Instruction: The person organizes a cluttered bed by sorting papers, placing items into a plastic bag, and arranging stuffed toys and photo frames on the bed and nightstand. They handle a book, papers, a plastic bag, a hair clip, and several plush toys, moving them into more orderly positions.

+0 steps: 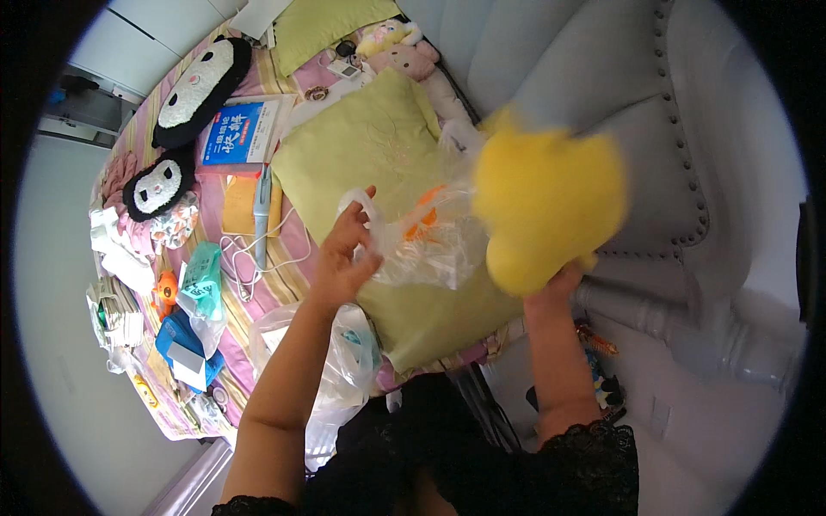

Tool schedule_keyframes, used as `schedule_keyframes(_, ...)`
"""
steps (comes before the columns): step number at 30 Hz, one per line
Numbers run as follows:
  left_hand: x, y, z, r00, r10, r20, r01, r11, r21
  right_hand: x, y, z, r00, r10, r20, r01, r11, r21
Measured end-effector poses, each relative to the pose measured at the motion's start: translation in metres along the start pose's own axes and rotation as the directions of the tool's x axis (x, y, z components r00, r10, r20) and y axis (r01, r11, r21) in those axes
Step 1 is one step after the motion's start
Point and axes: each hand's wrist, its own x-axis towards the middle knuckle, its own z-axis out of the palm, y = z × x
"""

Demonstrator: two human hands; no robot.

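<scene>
My right hand (564, 282) grips a yellow plush toy (551, 206) from below and holds it up at the right, its outline smeared by motion. In my left hand (346, 254) is the handle of a clear plastic bag (430, 249) with an orange print. That bag stretches rightward over a green pillow (370, 146), toward the plush toy. Whether the bag touches the toy I cannot tell. Close to my left forearm lies another whitish plastic bag (340, 361) at the bed's near edge.
A striped bed (297, 232) carries black-and-white plush pieces (202, 90), a blue book (237, 133), a grey wand-like appliance with a white cord (261, 215), and a teal packet (202, 279). A pink plush toy (404, 60) leans by the grey padded headboard (594, 52).
</scene>
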Motion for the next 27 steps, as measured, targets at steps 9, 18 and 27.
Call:
schedule_keyframes(9, -0.029, 0.086, -0.003, 0.922, 0.089, -0.376, -0.217, 0.924, -0.314, 0.100, 0.124, 0.011, 0.834, 0.467, 0.293, 0.005, 0.525, -0.851)
schedule_keyframes(18, -0.066, 0.076, -0.039, 0.951, -0.126, -0.281, 0.021, 0.937, -0.349, 0.030, 0.070, 0.006, 0.785, 0.490, 0.380, 0.526, -0.202, -0.826)
schedule_keyframes(27, -0.076, 0.100, -0.016, 0.946, -0.223, -0.237, 0.148, 0.943, -0.298, 0.163, -0.010, -0.212, 0.577, -0.473, -0.666, -0.540, 0.391, -0.745)
